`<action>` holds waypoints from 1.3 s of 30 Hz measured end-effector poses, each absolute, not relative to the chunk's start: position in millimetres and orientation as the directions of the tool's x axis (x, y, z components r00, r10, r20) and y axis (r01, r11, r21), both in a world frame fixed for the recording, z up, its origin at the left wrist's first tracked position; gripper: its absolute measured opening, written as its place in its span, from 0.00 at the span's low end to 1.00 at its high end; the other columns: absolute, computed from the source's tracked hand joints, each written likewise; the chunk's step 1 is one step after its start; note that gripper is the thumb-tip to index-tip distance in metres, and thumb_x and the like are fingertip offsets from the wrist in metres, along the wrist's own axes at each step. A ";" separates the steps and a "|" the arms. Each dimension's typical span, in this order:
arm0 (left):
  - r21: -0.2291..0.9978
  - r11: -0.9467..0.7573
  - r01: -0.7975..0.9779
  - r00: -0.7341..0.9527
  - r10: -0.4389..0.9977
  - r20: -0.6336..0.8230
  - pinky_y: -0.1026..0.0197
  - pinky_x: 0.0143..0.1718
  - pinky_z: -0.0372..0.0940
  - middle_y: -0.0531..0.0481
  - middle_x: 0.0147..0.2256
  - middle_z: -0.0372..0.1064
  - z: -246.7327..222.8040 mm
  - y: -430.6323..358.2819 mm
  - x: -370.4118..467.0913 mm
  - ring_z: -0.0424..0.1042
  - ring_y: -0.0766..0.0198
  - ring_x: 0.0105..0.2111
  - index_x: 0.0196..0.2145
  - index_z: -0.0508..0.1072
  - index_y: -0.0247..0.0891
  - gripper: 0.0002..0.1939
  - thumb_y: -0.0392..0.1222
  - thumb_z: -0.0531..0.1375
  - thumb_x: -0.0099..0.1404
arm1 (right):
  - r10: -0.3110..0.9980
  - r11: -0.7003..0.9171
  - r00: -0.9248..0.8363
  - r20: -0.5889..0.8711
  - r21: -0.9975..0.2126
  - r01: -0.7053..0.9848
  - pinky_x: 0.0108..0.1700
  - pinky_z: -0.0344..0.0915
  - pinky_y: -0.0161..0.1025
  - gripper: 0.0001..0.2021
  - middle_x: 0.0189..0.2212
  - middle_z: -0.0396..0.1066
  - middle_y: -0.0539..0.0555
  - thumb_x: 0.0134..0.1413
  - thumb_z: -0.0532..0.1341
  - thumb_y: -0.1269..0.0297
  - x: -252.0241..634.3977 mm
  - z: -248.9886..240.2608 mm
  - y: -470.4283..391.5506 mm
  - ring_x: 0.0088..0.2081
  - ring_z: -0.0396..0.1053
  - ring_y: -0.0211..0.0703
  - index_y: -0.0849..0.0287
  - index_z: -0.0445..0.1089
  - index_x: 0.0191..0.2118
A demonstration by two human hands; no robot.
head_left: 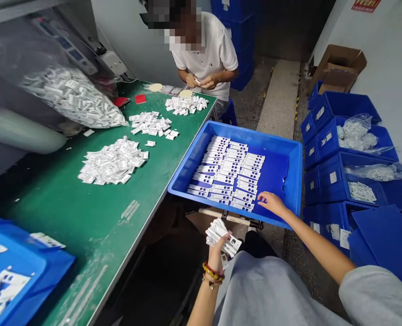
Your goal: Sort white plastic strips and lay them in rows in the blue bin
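My left hand (217, 253) is closed round a bunch of flat white plastic strips (223, 235) with square cut-outs, held in front of my body. My right hand (273, 203) reaches over the near right part of a blue tray (296, 181). Its fingers are loosely bent and apart, with nothing visible in them, close to the end of the nearest row. Inside the tray, similar white strips (226, 170) lie side by side in three columns. The tray's right part shows bare blue bottom.
Piles of small white parts (114, 162) lie on the green table (119, 226) to my left, near a full plastic bag (71, 97). Another blue bin (47, 271) sits at the near left. Across from me, a person (207, 59) handles a small part. Blue crates (333, 176) stand stacked at right.
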State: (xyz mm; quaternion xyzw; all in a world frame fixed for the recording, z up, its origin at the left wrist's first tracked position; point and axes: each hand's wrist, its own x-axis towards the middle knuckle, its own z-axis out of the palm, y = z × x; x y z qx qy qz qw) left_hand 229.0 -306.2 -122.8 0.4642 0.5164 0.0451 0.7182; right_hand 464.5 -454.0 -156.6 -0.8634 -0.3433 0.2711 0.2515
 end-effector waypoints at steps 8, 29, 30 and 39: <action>0.745 0.608 0.276 0.339 0.663 -0.667 0.52 0.31 0.70 0.46 0.33 0.75 -124.2 -279.2 214.6 0.75 0.51 0.34 0.43 0.73 0.41 0.23 0.52 0.64 0.49 | 0.897 -0.416 0.216 -0.385 -0.573 0.706 0.53 0.59 0.39 0.11 0.47 0.70 0.52 0.53 0.63 0.70 457.5 -182.8 -408.0 0.48 0.64 0.44 0.54 0.71 0.43; 0.381 0.901 -0.208 0.765 0.393 -0.510 0.67 0.27 0.67 0.54 0.28 0.66 -123.2 -202.1 365.4 0.68 0.69 0.27 0.34 0.70 0.38 0.15 0.36 0.66 0.47 | 0.947 -0.310 0.317 -0.043 -0.373 0.875 0.47 0.63 0.44 0.08 0.46 0.71 0.58 0.61 0.56 0.72 478.0 -213.2 -384.7 0.47 0.66 0.49 0.59 0.71 0.43; 0.384 0.900 -0.208 0.771 0.392 -0.502 0.67 0.28 0.67 0.54 0.28 0.66 -123.6 -201.8 365.2 0.69 0.69 0.27 0.34 0.70 0.38 0.15 0.36 0.66 0.47 | 0.936 -0.333 0.353 -0.019 -0.379 0.863 0.47 0.63 0.44 0.07 0.45 0.71 0.58 0.61 0.56 0.71 482.4 -211.3 -385.6 0.46 0.66 0.49 0.59 0.70 0.42; 0.412 0.896 -0.163 0.768 0.377 -0.517 0.71 0.17 0.61 0.53 0.29 0.67 -126.7 -201.4 366.3 0.68 0.68 0.27 0.37 0.70 0.37 0.18 0.37 0.67 0.46 | 0.894 -0.405 0.448 0.017 -0.397 0.824 0.45 0.65 0.46 0.08 0.45 0.70 0.58 0.59 0.57 0.73 499.7 -220.6 -382.9 0.47 0.65 0.51 0.56 0.70 0.41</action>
